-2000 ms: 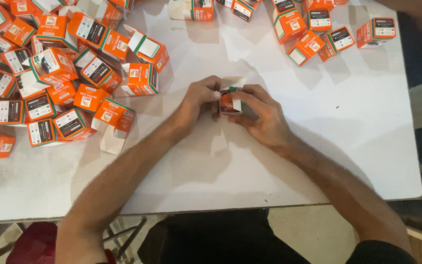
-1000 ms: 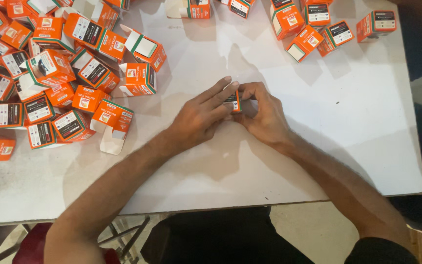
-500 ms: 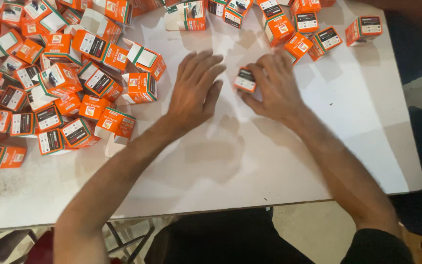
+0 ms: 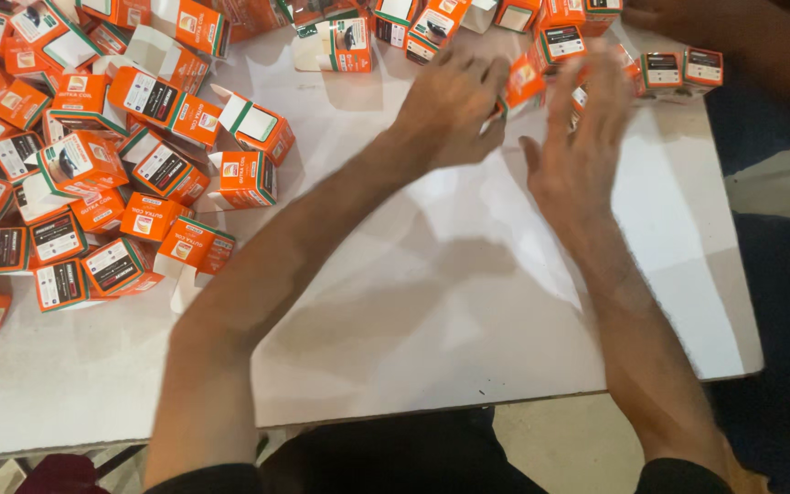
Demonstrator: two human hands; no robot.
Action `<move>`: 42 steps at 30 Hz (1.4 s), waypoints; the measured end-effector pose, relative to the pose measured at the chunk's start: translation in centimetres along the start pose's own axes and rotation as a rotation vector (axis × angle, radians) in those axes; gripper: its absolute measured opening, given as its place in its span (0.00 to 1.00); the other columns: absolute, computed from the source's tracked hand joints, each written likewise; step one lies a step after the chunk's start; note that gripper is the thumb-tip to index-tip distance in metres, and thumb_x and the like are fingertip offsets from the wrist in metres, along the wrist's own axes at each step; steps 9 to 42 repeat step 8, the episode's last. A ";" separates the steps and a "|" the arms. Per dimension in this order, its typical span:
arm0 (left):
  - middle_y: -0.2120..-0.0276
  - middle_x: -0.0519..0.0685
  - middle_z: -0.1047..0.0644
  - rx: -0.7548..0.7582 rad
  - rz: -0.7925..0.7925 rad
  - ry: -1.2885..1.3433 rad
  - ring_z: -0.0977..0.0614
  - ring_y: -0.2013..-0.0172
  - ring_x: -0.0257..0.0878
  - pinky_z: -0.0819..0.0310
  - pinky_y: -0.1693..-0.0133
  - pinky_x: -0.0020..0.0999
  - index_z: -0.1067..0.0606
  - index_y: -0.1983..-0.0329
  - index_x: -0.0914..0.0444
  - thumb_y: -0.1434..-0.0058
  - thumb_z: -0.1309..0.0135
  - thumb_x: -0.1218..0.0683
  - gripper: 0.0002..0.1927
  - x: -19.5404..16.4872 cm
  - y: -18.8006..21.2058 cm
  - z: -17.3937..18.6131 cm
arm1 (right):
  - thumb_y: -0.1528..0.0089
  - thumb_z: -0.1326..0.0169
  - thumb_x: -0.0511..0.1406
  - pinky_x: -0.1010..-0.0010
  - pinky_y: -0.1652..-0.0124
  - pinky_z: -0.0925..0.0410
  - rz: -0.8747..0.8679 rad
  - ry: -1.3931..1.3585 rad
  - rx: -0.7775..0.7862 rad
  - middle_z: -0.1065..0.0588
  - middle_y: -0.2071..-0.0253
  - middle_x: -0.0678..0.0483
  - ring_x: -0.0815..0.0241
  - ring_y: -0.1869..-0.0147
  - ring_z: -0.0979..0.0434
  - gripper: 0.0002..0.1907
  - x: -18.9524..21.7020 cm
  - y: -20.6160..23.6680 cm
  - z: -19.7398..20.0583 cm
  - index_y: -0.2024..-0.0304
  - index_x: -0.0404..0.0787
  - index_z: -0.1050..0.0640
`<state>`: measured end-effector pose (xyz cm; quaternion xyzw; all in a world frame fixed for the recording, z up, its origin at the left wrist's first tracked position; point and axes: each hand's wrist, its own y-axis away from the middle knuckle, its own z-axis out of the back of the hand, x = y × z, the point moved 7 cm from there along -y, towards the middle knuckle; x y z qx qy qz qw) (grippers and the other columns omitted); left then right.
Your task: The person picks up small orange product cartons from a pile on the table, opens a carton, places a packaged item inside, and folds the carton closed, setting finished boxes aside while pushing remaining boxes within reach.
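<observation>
- Presently, left hand (image 4: 454,101): fingers spread, loose, resting against small orange carton (image 4: 523,84) at far edge of white table (image 4: 432,302).
- Right hand (image 4: 578,151): open, fingers splayed, holding nothing, just beside carton.
- Heap of orange cartons (image 4: 93,155): far left.

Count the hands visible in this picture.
3. The left hand reaches toward orange boxes at the table's far edge; the right hand is spread beside it; a co-worker's hand shows top right, partly cut off.
</observation>
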<state>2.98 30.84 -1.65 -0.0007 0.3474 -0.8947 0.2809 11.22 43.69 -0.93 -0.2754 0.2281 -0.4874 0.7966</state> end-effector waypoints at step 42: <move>0.74 0.55 0.22 -0.144 0.297 0.269 0.21 0.73 0.45 0.30 0.69 0.39 0.22 0.58 0.66 0.22 0.47 0.49 0.16 11.9 3.9 9.1 | 0.37 0.37 0.38 0.55 0.33 0.35 -0.461 -1.008 0.343 0.27 0.39 0.44 0.46 0.31 0.27 0.37 4.2 2.6 -6.2 0.32 0.39 0.42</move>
